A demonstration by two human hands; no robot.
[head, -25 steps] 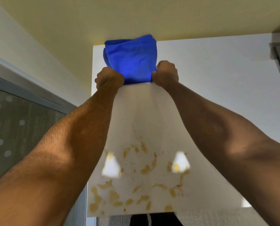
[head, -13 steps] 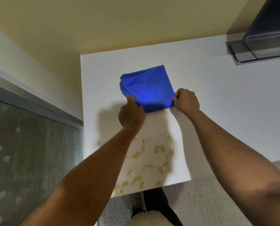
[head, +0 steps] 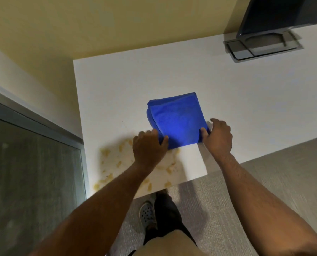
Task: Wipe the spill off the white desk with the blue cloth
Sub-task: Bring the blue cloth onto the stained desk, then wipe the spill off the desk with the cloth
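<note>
A folded blue cloth (head: 178, 120) lies flat on the white desk (head: 227, 85), near its middle. My left hand (head: 148, 150) pinches the cloth's near left corner. My right hand (head: 217, 135) grips the near right corner. Yellow-brown spill blotches (head: 115, 156) cover the desk's near left corner, just in front of the cloth; my left hand and forearm hide part of them. The cloth's near edge touches the top of the spill.
A dark monitor with a grey base (head: 261, 47) stands at the desk's far right. A yellow wall (head: 98, 24) runs behind the desk. A glass panel with a metal frame (head: 34, 163) is at the left. My shoe (head: 147, 213) is on grey carpet below the desk's edge.
Both hands have dragged the cloth from the desk's far edge toward me, down to the spill. My view has pulled back, so more of the desk and the monitor show.
</note>
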